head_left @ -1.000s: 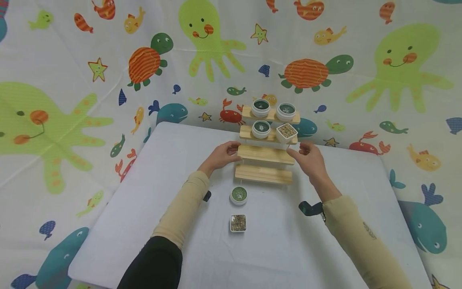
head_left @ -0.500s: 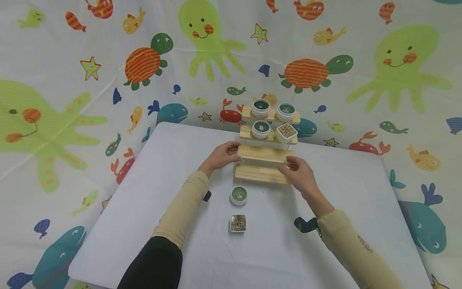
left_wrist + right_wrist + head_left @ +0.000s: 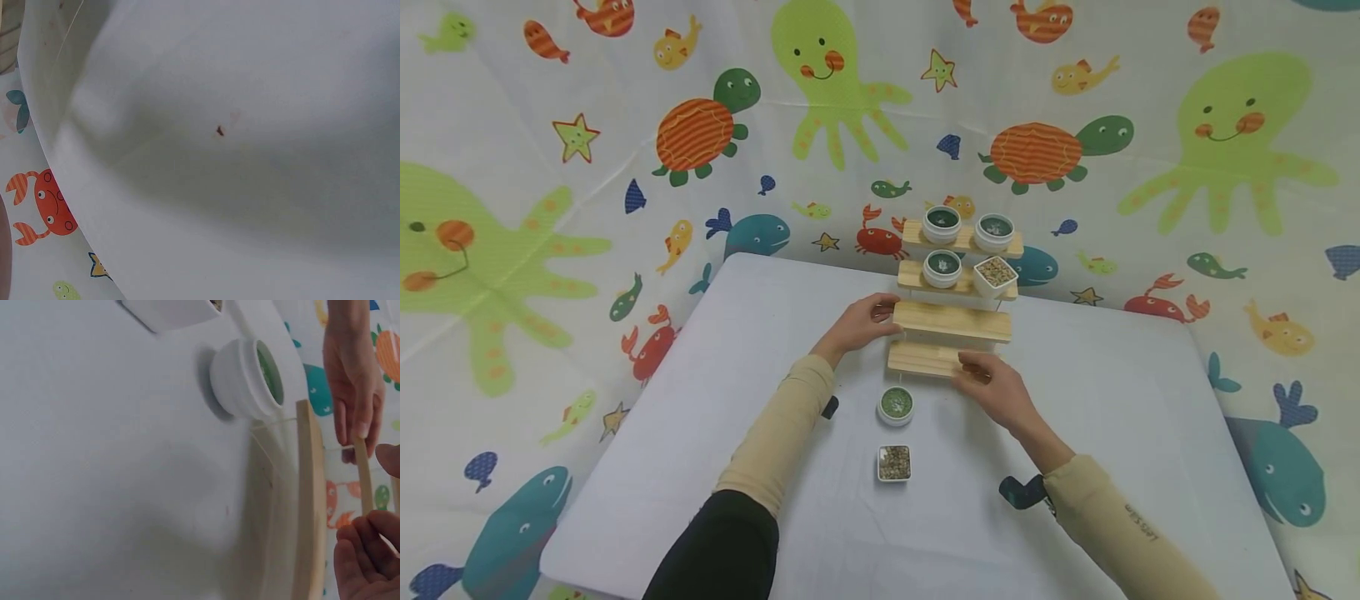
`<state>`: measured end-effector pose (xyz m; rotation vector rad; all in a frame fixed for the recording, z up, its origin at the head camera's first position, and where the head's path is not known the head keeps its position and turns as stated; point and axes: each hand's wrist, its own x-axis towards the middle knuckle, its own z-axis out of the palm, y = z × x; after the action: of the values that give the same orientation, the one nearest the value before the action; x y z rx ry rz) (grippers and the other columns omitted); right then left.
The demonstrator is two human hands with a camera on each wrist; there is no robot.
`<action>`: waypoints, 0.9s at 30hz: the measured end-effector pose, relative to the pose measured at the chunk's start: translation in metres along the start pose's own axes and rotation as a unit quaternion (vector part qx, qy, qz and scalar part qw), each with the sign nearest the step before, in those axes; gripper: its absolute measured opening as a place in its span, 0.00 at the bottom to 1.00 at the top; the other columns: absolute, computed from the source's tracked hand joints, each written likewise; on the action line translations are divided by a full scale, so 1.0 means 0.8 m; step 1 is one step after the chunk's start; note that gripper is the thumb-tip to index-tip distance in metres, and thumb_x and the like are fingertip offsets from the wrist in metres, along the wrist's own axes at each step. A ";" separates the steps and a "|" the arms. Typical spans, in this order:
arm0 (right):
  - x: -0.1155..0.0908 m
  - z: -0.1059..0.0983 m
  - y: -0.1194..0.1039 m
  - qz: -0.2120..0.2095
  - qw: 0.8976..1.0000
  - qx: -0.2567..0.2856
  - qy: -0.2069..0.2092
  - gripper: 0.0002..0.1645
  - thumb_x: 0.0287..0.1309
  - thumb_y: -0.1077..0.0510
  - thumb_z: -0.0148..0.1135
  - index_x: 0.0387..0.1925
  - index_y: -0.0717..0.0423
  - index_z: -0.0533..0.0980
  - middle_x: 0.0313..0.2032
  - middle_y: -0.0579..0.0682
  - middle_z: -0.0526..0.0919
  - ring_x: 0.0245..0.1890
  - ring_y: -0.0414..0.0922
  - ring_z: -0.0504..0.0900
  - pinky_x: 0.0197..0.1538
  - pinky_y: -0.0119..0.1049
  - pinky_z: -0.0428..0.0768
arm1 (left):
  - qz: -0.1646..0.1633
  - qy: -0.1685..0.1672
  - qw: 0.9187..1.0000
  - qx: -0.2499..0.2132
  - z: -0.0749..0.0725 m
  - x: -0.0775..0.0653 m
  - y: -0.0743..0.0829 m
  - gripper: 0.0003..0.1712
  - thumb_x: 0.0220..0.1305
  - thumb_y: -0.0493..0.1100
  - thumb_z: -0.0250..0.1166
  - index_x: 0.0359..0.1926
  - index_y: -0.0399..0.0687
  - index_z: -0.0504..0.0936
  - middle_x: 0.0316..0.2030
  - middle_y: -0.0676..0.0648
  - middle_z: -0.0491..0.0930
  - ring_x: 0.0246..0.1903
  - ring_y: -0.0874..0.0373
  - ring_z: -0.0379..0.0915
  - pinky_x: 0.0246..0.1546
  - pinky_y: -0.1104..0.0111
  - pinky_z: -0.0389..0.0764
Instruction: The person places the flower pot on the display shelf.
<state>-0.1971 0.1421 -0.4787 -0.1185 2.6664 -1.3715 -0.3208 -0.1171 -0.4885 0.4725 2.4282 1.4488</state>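
Note:
A tiered wooden display stand [image 3: 952,322] stands toward the table's back. My left hand [image 3: 856,325] pinches the left end of its second board from the bottom, thumb in front, as the right wrist view also shows. My right hand [image 3: 998,393] is at the right part of the lowest board [image 3: 921,358], fingers loosely bent, and I see nothing held in it. A round white pot with green contents [image 3: 896,405] sits in front of the stand. Nearer me is a square white pot with brown grainy contents [image 3: 894,463].
On the stand's upper two boards are round pots with dark green contents, one of them the top-left pot [image 3: 942,223], and a square pot with tan grains [image 3: 996,275]. Behind the white table [image 3: 715,367] hangs a sea-animal curtain [image 3: 865,100].
My right hand has moved left and toward me, from the second-lowest board's right end to the front of the lowest board. My left hand has stayed on the stand.

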 end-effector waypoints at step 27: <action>-0.011 0.074 0.000 -0.030 0.996 0.071 -0.052 0.39 0.53 0.53 0.73 0.62 0.65 0.71 0.58 0.60 0.76 0.60 0.54 0.75 0.66 0.44 0.74 | 0.009 0.000 1.000 -0.001 -0.001 -0.001 -0.004 0.35 0.61 0.42 0.70 0.67 0.40 0.68 0.63 0.41 0.71 0.63 0.51 0.69 0.64 0.69 0.72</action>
<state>-0.1785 0.0954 -0.5119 -0.2492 2.4909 -1.5220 -0.3211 -0.1194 -0.4906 0.4955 2.4272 1.4586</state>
